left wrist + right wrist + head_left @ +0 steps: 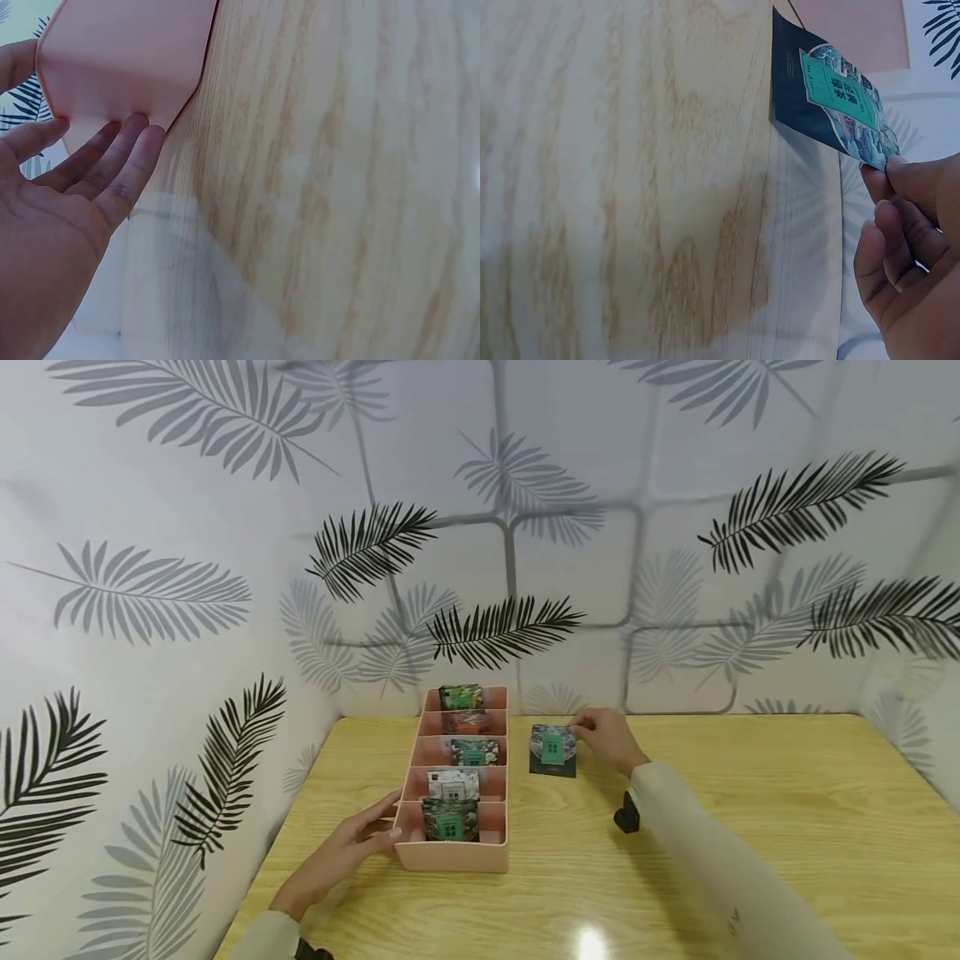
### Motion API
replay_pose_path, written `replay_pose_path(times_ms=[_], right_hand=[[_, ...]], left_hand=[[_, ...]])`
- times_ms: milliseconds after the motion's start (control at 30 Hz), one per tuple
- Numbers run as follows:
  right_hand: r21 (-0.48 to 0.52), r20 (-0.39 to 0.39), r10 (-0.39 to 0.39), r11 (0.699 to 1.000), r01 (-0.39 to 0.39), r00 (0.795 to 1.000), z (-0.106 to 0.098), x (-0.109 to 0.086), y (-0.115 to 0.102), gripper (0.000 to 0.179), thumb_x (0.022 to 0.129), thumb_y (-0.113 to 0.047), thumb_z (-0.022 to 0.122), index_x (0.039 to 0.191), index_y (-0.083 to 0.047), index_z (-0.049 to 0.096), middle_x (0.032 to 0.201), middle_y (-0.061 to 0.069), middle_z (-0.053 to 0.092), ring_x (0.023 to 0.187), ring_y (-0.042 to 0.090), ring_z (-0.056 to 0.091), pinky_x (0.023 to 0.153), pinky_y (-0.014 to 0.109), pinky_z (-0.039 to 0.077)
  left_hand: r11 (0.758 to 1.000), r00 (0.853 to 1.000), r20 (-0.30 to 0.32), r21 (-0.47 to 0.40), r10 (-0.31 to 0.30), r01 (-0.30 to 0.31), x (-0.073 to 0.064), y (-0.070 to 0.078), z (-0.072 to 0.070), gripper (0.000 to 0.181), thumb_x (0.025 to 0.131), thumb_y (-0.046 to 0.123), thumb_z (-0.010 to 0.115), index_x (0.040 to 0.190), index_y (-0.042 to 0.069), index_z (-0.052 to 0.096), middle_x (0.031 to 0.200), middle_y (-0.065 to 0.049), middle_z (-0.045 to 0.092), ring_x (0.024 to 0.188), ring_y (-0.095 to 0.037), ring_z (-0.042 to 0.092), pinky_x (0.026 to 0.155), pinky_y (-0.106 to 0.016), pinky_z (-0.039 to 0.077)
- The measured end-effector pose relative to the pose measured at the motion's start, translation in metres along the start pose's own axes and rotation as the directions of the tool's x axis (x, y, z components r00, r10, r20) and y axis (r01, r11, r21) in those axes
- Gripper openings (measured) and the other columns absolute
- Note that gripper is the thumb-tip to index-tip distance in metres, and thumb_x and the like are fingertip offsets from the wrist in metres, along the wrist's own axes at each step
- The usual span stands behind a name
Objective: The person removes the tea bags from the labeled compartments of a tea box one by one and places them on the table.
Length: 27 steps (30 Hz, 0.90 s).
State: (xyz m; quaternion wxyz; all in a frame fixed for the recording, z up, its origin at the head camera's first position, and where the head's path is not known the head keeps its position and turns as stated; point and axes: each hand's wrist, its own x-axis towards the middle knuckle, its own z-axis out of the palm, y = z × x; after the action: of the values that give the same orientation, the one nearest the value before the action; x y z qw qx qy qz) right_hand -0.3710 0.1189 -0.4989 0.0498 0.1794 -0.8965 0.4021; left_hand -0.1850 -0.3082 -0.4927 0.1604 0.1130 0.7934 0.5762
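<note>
A pink divided box (450,857) stands on the table with printed packets in its compartments. My left hand (341,852) lies against its left side near the front corner. In the left wrist view, the fairly straight fingers (124,176) touch the box's smooth pink wall (127,52). My right hand (611,742) is to the right of the box and pinches a dark packet (552,750) by one corner between thumb and fingertip. A green label (841,94) with printed characters shows on this packet, which slants over the wood in the right wrist view.
In the box sit a dark packet with a green label (451,821) at the front, a white packet (453,785), another green-labelled packet (474,752), a reddish packet (467,722) and a green-yellow packet (461,697) at the back. Leaf-patterned walls (675,677) border the wooden table (750,793).
</note>
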Motion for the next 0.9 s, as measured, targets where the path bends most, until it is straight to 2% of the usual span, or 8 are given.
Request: replay_pose_path(times_ms=[200, 300, 500, 900], right_hand=[[-0.036, 0.022, 0.049, 0.998, -0.048, 0.999, 0.002, 0.004, 0.003, 0.013, 0.095, -0.015, 0.061, 0.098, -0.007, 0.071, 0.089, 0.005, 0.067, 0.079, 0.019, 0.061, 0.067, 0.036, 0.05], [-0.061, 0.022, 0.071, 0.996, -0.069, 0.997, 0.004, 0.006, 0.006, 0.013, 0.095, -0.015, 0.061, 0.098, -0.007, 0.071, 0.091, 0.005, 0.067, 0.081, 0.02, 0.061, 0.07, 0.037, 0.051], [-0.108, 0.015, 0.067, 0.992, -0.065, 0.998, 0.007, 0.012, 0.008, 0.014, 0.094, -0.016, 0.062, 0.097, -0.007, 0.072, 0.093, 0.007, 0.068, 0.086, 0.024, 0.062, 0.077, 0.042, 0.051], [-0.14, 0.051, 0.097, 0.986, -0.089, 0.994, 0.013, 0.016, 0.003, 0.015, 0.094, -0.016, 0.062, 0.096, -0.005, 0.072, 0.091, 0.008, 0.068, 0.081, 0.023, 0.061, 0.074, 0.042, 0.05]], left_hand=[[0.999, 1.0, -0.007, -0.032, -0.024, 0.024, 0.0, 0.0, 0.0, 0.057, 0.099, 0.032, 0.052, 0.15, 0.035, 0.027, 0.15, -0.003, 0.033, 0.129, -0.028, 0.041, 0.096, -0.046, 0.045], [0.999, 1.0, 0.005, -0.048, -0.016, 0.016, 0.0, 0.0, 0.0, 0.058, 0.099, 0.031, 0.052, 0.151, 0.033, 0.026, 0.15, -0.005, 0.033, 0.129, -0.029, 0.041, 0.096, -0.047, 0.045], [0.998, 1.0, 0.011, -0.061, 0.006, -0.006, 0.0, 0.001, -0.002, 0.06, 0.099, 0.03, 0.053, 0.152, 0.031, 0.025, 0.149, -0.006, 0.034, 0.129, -0.031, 0.041, 0.095, -0.05, 0.044], [0.998, 1.0, 0.01, -0.058, 0.007, -0.006, -0.001, -0.001, -0.002, 0.059, 0.099, 0.03, 0.053, 0.152, 0.032, 0.025, 0.149, -0.005, 0.033, 0.13, -0.03, 0.04, 0.097, -0.045, 0.044]])
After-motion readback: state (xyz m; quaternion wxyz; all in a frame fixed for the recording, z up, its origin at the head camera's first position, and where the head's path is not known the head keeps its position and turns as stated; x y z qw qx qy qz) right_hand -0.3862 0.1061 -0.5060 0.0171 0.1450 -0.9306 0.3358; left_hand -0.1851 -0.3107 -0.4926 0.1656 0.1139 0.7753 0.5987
